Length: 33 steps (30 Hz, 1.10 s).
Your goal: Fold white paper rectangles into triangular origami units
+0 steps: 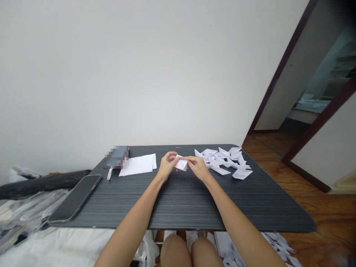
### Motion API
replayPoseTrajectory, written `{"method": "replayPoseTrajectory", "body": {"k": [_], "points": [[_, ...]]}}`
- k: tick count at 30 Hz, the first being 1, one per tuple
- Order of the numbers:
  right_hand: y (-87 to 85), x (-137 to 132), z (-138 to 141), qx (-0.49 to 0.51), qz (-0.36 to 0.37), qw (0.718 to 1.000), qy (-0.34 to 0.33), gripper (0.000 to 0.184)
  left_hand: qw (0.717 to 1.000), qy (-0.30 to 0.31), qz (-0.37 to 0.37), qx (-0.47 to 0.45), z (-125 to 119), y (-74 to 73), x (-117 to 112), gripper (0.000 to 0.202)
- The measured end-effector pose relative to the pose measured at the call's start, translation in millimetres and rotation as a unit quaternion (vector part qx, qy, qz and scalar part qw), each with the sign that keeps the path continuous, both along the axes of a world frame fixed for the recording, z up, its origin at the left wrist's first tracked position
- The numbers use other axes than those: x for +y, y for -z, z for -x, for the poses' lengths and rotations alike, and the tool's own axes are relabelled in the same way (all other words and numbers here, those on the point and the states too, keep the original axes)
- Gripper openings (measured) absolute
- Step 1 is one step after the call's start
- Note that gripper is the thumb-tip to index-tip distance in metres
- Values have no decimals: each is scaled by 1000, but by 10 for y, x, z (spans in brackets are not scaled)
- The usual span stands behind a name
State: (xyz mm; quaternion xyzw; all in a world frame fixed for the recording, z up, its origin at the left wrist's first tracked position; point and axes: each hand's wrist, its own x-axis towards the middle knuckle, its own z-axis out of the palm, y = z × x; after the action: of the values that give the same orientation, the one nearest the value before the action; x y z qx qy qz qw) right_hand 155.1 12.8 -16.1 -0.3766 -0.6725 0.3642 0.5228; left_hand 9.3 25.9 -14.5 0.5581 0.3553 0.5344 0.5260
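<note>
Folded paper point(181, 164) pinched between both hands

Paper sits over the middle of the dark table point(191, 207). Left hand point(167, 166) grips its left side, thumb on top; right hand point(198, 167) pinches the right edge, fingers narrow. Pile of folded pieces point(228, 163) lies just right, flat sheets point(138, 165) left. For a clean crease, likely best: edges lined up, left hand steadying the layers, right fingers pressing evenly along the fold. Fold lines too small to read.

folded paper point(182, 164): white; table point(189, 207): black, grey-streaked; wall point(167, 74): off-white; floor point(330, 215): brown wood-grain; doorframe point(282, 66): dark red
</note>
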Motion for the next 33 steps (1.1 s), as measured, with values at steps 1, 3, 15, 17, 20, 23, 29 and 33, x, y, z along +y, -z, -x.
{"method": "replayPoseTrajectory", "body": {"k": [1, 3, 15, 17, 20, 23, 29, 33], "points": [[8, -2, 8, 8, 12, 1000, 8, 33, 1000, 4, 0, 7, -5, -3, -5, 38], [10, -6, 14, 25, 36, 999, 32, 36, 1000, 9, -4, 18, -12, -9, -15, 37], [18, 49, -100, 66, 94, 993, 13, 26, 993, 13, -84, 78, 32, -16, -45, 28], [23, 38, -98, 46, 79, 996, 11, 24, 991, 20, -97, 95, 30, -38, -61, 24], [3, -9, -68, -1, 34, 999, 15, 21, 986, 15, -104, 126, 19, -60, -74, 21], [-20, -54, -39, -38, -1, 999, 26, 19, 986, 9, -93, 136, 6, -43, -64, 24], [-26, -64, -32, -50, -9, 998, 47, 17, 986, 13, -90, 139, -2, 14, -55, 25], [-22, -51, -23, -33, 19, 999, 34, 17, 978, -27, -125, 165, -26, 24, -99, 25]]}}
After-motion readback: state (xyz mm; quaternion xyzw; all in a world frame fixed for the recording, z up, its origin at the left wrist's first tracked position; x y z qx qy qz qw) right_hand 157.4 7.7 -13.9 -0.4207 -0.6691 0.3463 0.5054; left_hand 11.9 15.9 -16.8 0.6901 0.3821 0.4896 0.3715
